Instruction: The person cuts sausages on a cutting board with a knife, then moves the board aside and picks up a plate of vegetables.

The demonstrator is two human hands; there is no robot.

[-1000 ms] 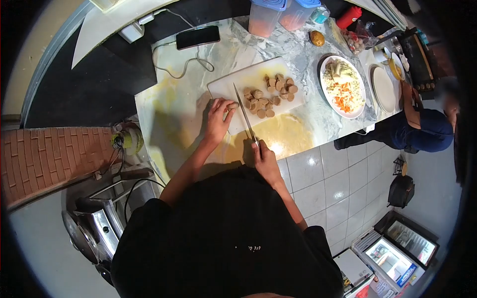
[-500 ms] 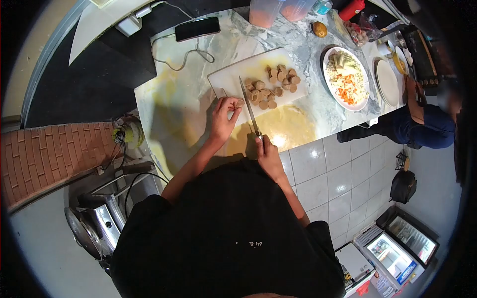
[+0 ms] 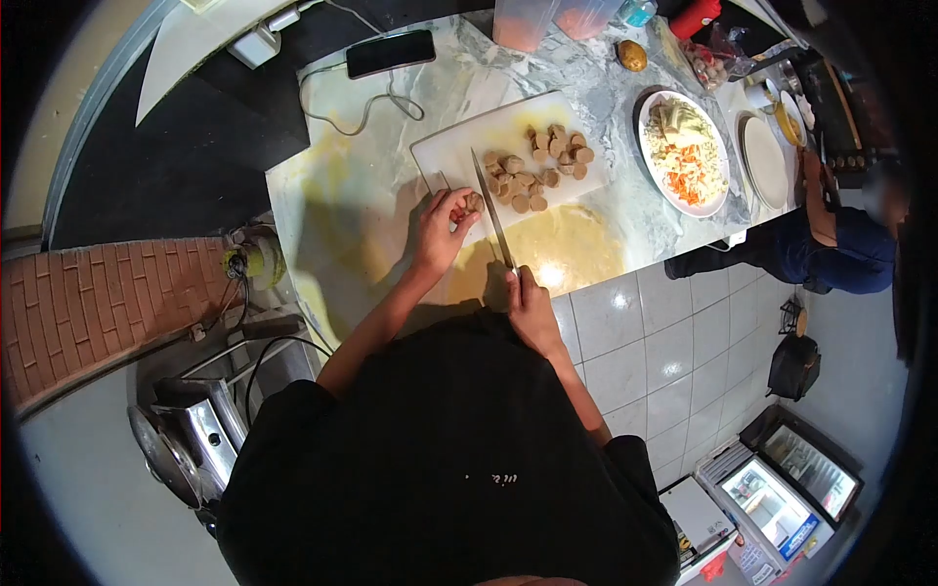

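My left hand (image 3: 440,232) pinches a small brown meatball piece (image 3: 474,202) at the near left part of the white cutting board (image 3: 451,149). In my right hand (image 3: 531,311) is the handle of a long kitchen knife (image 3: 493,210). Its blade reaches across the board, tip pointing away from me, just right of the held piece. To the right of the blade lie several round brown meatball slices (image 3: 521,186), loosely heaped, with more slices (image 3: 557,146) farther back on the board.
Right of the board stands a white plate (image 3: 723,190) of chopped vegetables, with a stack of plates (image 3: 760,161) beyond. A potato (image 3: 632,56), plastic containers (image 3: 523,24) and a phone (image 3: 391,54) with its cable sit toward the back. Another person (image 3: 840,244) stands at right.
The meatball piece in my left fingers shows a slightly different side. Both hands and the knife stay in nearly the same place; the whole view has shifted slightly.
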